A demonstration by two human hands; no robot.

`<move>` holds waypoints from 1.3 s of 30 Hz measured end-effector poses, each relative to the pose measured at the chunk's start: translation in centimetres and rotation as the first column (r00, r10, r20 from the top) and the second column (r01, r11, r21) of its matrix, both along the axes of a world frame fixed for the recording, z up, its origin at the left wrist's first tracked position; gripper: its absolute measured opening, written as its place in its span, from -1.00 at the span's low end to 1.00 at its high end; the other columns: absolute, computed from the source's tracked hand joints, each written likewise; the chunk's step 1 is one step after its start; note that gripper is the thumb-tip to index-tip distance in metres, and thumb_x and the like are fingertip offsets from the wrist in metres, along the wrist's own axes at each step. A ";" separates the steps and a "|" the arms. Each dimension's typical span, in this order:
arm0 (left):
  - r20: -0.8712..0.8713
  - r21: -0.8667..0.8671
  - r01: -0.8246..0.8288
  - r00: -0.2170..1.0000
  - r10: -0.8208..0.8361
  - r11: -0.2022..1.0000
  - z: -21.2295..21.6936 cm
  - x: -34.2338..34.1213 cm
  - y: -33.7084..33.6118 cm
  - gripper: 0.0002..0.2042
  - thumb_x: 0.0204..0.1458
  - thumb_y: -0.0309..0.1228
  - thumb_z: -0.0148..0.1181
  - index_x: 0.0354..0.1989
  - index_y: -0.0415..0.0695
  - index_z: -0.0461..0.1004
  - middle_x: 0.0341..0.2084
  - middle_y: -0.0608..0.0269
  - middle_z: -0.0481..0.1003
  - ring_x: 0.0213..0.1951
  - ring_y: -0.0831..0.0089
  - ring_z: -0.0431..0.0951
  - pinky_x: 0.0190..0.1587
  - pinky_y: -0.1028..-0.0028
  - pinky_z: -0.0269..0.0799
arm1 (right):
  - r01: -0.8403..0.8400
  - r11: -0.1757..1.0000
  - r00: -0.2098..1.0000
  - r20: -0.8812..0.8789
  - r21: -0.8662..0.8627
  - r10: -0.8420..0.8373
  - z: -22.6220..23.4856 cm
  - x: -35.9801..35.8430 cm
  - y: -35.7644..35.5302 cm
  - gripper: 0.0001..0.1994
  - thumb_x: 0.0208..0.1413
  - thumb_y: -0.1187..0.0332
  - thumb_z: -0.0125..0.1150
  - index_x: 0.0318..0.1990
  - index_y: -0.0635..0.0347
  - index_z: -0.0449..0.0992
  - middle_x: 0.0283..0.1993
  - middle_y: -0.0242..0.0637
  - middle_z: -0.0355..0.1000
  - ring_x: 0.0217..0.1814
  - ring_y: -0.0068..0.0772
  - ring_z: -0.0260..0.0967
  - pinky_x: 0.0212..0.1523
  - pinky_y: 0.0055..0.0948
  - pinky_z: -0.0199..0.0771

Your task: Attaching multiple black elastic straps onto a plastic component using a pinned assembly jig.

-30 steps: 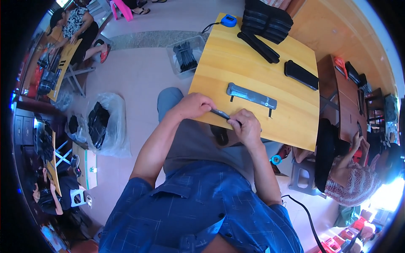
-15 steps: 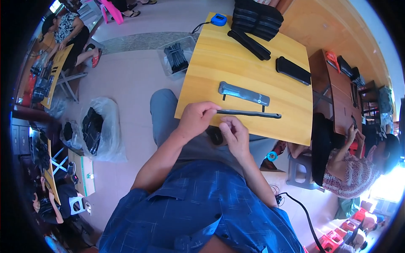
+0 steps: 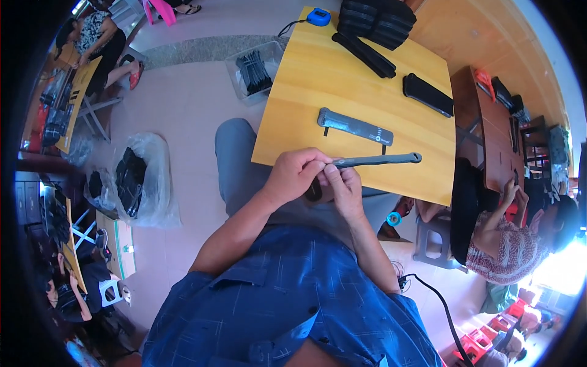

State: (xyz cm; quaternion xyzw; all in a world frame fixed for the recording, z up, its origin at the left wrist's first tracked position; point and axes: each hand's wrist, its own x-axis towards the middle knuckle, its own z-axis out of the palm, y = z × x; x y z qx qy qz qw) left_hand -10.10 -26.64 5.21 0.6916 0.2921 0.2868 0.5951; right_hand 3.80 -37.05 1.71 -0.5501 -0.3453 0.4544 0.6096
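Note:
My left hand point(image 3: 296, 177) and my right hand point(image 3: 344, 188) meet at the near edge of the yellow table. Both pinch the left end of a long, narrow dark grey strap point(image 3: 382, 160), which points right over the table and has a small hole in its rounded far end. The fingers hide the held end. Just beyond it, a flat grey strip-shaped pouch point(image 3: 356, 126) with pale markings lies on the table, two short black tabs sticking out from under it. Below my hands is a dark rounded thing point(image 3: 313, 191), mostly covered.
On the yellow table point(image 3: 287, 116) lie a black pile of pouches point(image 3: 376, 23), a long black case point(image 3: 364, 55), another black case point(image 3: 428, 95) and a blue timer point(image 3: 318, 16). A clear bin point(image 3: 252, 72) of dark strips stands left. Other people sit at tables on both sides.
My right hand has risen to pinch the strap beside my left. The strap has turned to show its flat face, and its free end has moved up and right.

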 end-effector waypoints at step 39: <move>0.016 0.589 -0.001 1.000 -0.010 0.808 1.2 -0.2 0.6 -0.80 0.14 -0.58 0.27 -0.09 -0.11 0.69 -0.31 0.10 0.68 -0.29 0.17 0.71 -0.25 0.33 0.60 | 0.003 0.992 0.976 -0.214 -0.129 -0.031 2.7 0.6 -1.0 -0.75 0.47 0.28 0.11 -0.24 0.24 0.55 -0.37 -0.40 0.51 -0.34 -0.59 0.41 -0.23 -0.51 0.43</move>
